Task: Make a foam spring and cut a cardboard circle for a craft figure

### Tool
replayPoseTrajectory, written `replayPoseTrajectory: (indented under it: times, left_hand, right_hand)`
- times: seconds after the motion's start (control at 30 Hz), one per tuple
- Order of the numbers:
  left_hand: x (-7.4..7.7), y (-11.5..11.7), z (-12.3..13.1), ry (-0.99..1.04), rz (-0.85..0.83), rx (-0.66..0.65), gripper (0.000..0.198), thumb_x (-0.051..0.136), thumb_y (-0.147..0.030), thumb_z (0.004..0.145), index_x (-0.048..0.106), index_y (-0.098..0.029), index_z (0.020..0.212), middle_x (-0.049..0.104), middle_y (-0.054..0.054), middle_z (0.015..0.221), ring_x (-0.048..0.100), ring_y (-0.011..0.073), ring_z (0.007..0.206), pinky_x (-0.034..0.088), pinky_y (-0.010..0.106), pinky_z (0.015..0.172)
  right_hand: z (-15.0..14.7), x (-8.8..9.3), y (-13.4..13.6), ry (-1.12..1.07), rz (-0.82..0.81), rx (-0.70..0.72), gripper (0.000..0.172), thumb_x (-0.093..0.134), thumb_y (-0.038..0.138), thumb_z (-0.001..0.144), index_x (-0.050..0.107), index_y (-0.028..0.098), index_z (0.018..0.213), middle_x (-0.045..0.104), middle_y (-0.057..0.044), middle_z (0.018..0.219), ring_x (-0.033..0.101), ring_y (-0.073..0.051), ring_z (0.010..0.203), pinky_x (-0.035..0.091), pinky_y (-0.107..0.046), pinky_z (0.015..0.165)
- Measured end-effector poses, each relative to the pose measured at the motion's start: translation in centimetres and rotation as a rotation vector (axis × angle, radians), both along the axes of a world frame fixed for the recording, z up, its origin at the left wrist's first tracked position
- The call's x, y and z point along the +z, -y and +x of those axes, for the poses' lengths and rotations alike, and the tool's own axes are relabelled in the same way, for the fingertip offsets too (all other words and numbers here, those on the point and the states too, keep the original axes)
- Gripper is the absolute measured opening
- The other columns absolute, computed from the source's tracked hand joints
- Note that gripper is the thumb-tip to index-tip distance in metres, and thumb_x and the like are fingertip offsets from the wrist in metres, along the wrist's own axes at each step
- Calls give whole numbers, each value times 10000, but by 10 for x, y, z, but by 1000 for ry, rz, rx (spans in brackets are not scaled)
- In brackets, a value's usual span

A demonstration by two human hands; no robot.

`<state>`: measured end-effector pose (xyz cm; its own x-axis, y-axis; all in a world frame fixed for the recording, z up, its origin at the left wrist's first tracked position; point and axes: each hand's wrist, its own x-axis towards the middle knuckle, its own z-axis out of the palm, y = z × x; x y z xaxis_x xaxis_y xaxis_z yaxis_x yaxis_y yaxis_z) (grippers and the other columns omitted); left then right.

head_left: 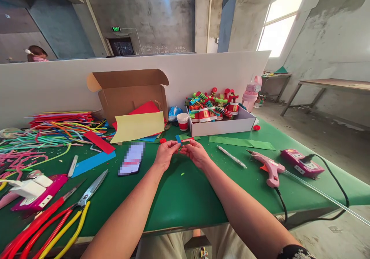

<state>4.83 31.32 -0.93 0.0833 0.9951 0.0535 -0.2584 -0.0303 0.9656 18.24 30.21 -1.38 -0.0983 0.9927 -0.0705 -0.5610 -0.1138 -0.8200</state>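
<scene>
On the green table (pixel 185 197), near the white box (pixel 222 126) of finished toys, both hands meet. The left hand (pixel 165 155) and right hand (pixel 197 153) pinch one small green piece (pixel 182 142) between them, fingers closed on it, lifted for working.

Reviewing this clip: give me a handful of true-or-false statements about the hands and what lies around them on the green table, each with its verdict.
1. Both hands, left hand and right hand, pinch one small green piece. True.
2. The pink glue gun is in the right hand. False: it lies on the table, apart from both hands.
3. The white box holds colourful finished figures. True.
4. The scissors lie right of the hands. False: they lie to the left.
5. The brown cardboard box stands open. True.
</scene>
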Motion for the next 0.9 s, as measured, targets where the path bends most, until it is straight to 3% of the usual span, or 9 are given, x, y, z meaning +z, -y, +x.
replayPoseTrajectory:
  times: [0.37,0.77,0.9]
  left_hand:
    - [0,-1,0,-1,6,18,382,881,-409,437,688,-152,643,622,-5,584,493,92,537,406,257,570]
    - [-1,-1,2,23,-71,7,423,892,-398,365,739,-154,675,682,25,642,530,107,570,429,271,592]
    - [-3,-2,0,1,-53,4,405,879,-404,412,745,-152,699,684,31,660,539,117,598,442,287,630]
  right_hand:
    - [-2,3,5,48,63,15,419,907,390,457,657,162,705,659,32,646,607,-79,584,516,-227,651]
    - [-4,-3,0,183,144,-120,337,865,401,521,669,181,685,684,4,656,611,-125,592,529,-288,661]
    - [-4,-3,-1,204,152,-123,325,862,374,509,690,182,707,692,4,664,614,-129,594,539,-308,697]
